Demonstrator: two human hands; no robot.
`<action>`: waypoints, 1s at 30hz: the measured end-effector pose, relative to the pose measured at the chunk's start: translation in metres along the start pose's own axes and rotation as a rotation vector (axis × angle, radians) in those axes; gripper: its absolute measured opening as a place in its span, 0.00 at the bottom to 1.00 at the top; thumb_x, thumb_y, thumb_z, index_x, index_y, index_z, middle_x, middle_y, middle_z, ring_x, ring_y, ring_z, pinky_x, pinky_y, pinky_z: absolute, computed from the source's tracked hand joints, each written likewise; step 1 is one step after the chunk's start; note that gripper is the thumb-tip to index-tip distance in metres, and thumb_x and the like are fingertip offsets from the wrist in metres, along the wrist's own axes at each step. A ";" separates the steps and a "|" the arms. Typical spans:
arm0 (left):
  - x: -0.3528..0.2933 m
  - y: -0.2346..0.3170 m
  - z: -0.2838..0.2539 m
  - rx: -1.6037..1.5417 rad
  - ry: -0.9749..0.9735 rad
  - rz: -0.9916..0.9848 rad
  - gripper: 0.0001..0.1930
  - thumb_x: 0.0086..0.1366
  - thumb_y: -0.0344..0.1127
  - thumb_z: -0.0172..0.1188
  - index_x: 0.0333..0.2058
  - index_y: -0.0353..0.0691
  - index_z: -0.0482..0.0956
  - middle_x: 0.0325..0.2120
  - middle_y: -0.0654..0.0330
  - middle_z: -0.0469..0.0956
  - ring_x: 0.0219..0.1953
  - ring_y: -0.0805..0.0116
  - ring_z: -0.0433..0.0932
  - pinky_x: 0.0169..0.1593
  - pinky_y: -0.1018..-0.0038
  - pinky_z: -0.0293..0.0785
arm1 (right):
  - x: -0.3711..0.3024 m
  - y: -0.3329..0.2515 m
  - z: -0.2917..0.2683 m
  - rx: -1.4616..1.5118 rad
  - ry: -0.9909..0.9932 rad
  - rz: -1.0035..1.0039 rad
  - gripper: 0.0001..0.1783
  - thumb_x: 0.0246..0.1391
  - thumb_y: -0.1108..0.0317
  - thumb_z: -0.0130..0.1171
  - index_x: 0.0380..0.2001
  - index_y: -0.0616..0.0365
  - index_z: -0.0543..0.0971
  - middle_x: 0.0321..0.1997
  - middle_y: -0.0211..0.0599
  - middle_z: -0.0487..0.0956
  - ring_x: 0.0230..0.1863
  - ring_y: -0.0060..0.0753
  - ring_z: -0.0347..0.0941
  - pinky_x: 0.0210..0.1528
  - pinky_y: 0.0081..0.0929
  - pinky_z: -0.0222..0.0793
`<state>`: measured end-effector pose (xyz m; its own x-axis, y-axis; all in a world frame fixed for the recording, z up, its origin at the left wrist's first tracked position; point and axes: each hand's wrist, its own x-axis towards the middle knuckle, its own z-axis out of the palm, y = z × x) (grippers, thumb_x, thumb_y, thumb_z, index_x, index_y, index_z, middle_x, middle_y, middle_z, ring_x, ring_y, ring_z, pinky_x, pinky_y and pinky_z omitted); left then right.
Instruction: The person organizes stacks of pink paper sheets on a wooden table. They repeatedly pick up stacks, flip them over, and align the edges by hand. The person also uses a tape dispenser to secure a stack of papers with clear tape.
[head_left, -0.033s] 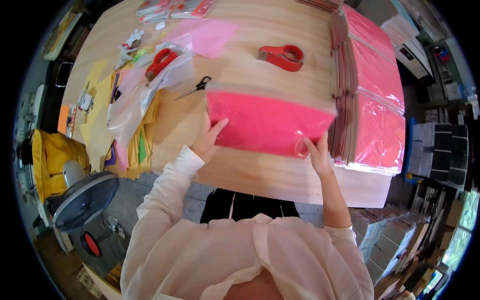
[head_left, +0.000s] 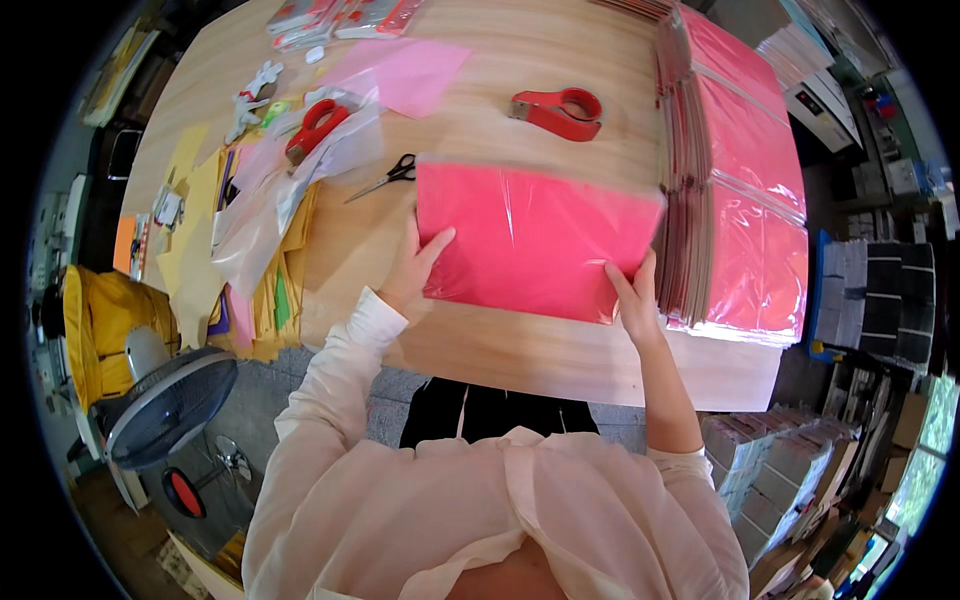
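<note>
Packet (head_left: 535, 240) mid-frame is likely feeling light, slick, bendy; my left hand (head_left: 408, 275) and right hand (head_left: 637, 302) are sensibly clamping opposite ends.

This looks like a packing workshop, probably for paper goods. The wide wooden bench (head_left: 560, 55) bears working tools: scissors (head_left: 401, 169) and two red tape dispensers (head_left: 556, 117). Coloured paper (head_left: 190, 265) and clear film (head_left: 247, 228) lie in a loose heap on its left side. Tall stacks (head_left: 755, 250) of pink, film-wrapped packets fill its right side, and the hands (head_left: 405, 272) hold a similar packet (head_left: 530, 240). Off the bench to the right, bundles (head_left: 775, 490) are piled high, with brown cartons (head_left: 911, 424) close by. A fan (head_left: 165, 408) stands at the left, and the floor (head_left: 262, 392) is plain grey.
</note>
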<state>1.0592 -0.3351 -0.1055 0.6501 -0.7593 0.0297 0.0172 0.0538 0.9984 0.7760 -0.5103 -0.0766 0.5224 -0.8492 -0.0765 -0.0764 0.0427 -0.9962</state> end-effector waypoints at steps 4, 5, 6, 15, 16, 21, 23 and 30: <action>0.034 -0.021 0.008 0.154 -0.022 -0.301 0.28 0.64 0.40 0.65 0.53 0.27 0.64 0.45 0.49 0.78 0.43 0.60 0.80 0.47 0.68 0.76 | 0.040 0.023 -0.011 -0.015 0.050 0.371 0.23 0.60 0.69 0.59 0.55 0.68 0.68 0.49 0.45 0.77 0.53 0.29 0.70 0.57 0.27 0.67; 0.040 -0.030 0.007 0.240 -0.073 -0.375 0.29 0.63 0.41 0.65 0.53 0.26 0.64 0.44 0.47 0.78 0.43 0.58 0.80 0.47 0.66 0.77 | 0.044 0.040 -0.013 -0.153 0.049 0.341 0.24 0.58 0.69 0.60 0.54 0.68 0.69 0.51 0.48 0.77 0.52 0.33 0.72 0.57 0.30 0.67; 0.043 -0.040 0.003 0.386 -0.114 -0.291 0.30 0.63 0.42 0.65 0.53 0.26 0.64 0.43 0.45 0.78 0.42 0.54 0.80 0.47 0.65 0.77 | 0.045 0.050 -0.011 -0.248 0.022 0.266 0.24 0.56 0.69 0.61 0.54 0.68 0.69 0.52 0.50 0.77 0.53 0.36 0.73 0.57 0.32 0.67; 0.035 0.000 0.040 1.397 -0.023 0.133 0.38 0.61 0.51 0.64 0.62 0.31 0.62 0.57 0.41 0.66 0.60 0.43 0.65 0.58 0.44 0.62 | 0.052 0.091 -0.001 -0.686 0.224 0.329 0.32 0.50 0.60 0.64 0.53 0.71 0.69 0.53 0.63 0.73 0.55 0.60 0.71 0.58 0.46 0.67; 0.038 0.011 0.049 1.292 -0.052 0.262 0.38 0.61 0.51 0.64 0.63 0.34 0.63 0.59 0.42 0.64 0.61 0.43 0.62 0.60 0.42 0.59 | 0.055 0.092 -0.002 -0.681 0.273 0.303 0.31 0.50 0.61 0.63 0.52 0.72 0.69 0.52 0.63 0.73 0.54 0.61 0.71 0.57 0.47 0.68; 0.023 -0.035 0.057 1.372 -0.318 0.464 0.35 0.59 0.52 0.65 0.63 0.51 0.66 0.59 0.51 0.66 0.62 0.47 0.62 0.66 0.43 0.49 | 0.048 0.090 0.010 -0.695 0.296 0.224 0.28 0.48 0.63 0.61 0.49 0.73 0.69 0.45 0.66 0.75 0.47 0.63 0.74 0.48 0.52 0.69; 0.019 -0.056 0.054 1.354 -0.334 0.672 0.38 0.56 0.50 0.67 0.64 0.51 0.65 0.58 0.50 0.66 0.62 0.49 0.62 0.68 0.42 0.45 | 0.024 0.084 0.015 -0.713 0.266 0.184 0.27 0.48 0.64 0.60 0.47 0.73 0.69 0.42 0.67 0.76 0.44 0.64 0.75 0.45 0.54 0.70; 0.054 -0.049 0.056 1.585 -0.252 0.406 0.40 0.66 0.63 0.51 0.62 0.33 0.63 0.51 0.36 0.74 0.52 0.41 0.74 0.54 0.52 0.69 | -0.140 -0.009 -0.050 -0.579 -0.081 -0.183 0.33 0.57 0.65 0.60 0.60 0.71 0.62 0.49 0.63 0.75 0.49 0.57 0.75 0.52 0.45 0.71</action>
<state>1.0506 -0.4150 -0.1506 0.2843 -0.9496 0.1323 -0.9566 -0.2902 -0.0277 0.6613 -0.4179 -0.0549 0.6317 -0.7722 0.0678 -0.4169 -0.4122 -0.8101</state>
